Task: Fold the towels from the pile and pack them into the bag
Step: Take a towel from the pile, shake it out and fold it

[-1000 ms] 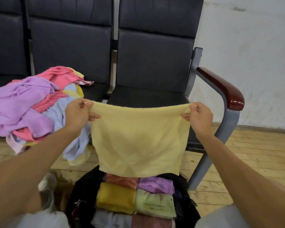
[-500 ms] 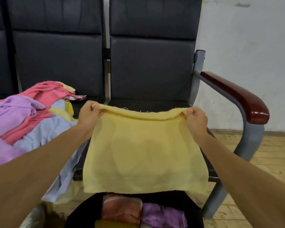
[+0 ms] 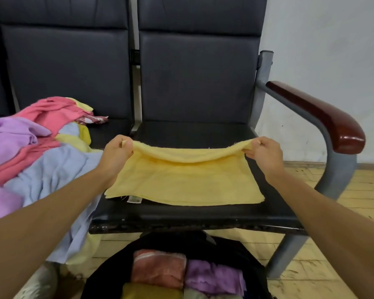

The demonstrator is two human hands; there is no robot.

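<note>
1. On the black seat [image 3: 192, 214] of the end chair: one yellow towel [image 3: 181, 182], now spread over the cushion. A second ago it hung in the air above the bag. Its near edge lies down, with a label at the left corner. Its far edge is raised.
2. Left hand [image 3: 117, 154]: pinches the far-left corner. Right hand [image 3: 266, 156]: pinches the far-right corner. The hands are set wide, a towel's width apart.
3. Bearing on the task: the towel has a flat surface under it. The likely step is drawing the far edge over to the near one. It is not yet packed.
4. Edges: the towel's near edge stops short of the seat's front lip. The pile [image 3: 41, 152] spills onto the seat's left side, just beside the left forearm. The armrest [image 3: 315, 115] stands apart on the right.
5. Open room: bare cushion runs behind the towel to the backrest [image 3: 199, 76]. The bag [image 3: 108, 275] sits on the floor [image 3: 354, 201] below the seat front and holds folded towels [image 3: 160, 268]; it is partly out of view.
</note>
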